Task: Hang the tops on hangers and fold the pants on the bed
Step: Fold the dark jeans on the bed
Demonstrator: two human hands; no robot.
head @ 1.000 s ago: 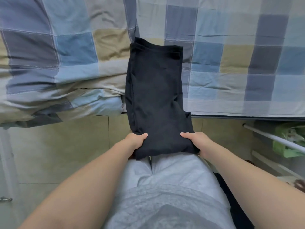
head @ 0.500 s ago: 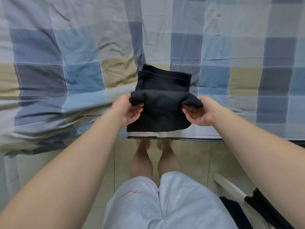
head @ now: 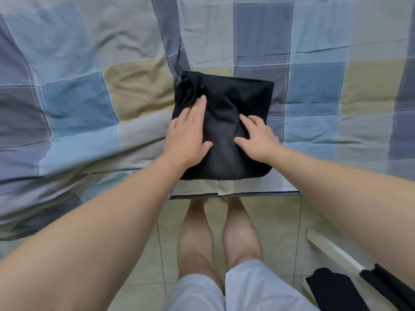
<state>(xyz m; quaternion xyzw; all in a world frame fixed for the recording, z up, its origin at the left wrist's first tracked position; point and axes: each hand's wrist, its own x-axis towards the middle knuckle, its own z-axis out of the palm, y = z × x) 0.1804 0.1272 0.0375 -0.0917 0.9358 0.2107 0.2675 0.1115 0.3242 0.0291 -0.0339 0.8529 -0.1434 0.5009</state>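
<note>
Both hands (head: 188,133) flat on folded pants (head: 226,122) (bed)

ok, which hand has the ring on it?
The left hand, flat on the folded black pants, has a thin band on one finger; the right hand shows none.

The black pants (head: 224,153) are no longer stretched long over the edge of the bed (head: 134,90). The lower half, pinched a second ago at its end by both hands, is now folded up over the upper half, so a compact square is formed on the bed. The pinch is released, and the left hand (head: 187,135) and the right hand (head: 258,138) are laid flat on top.
</note>
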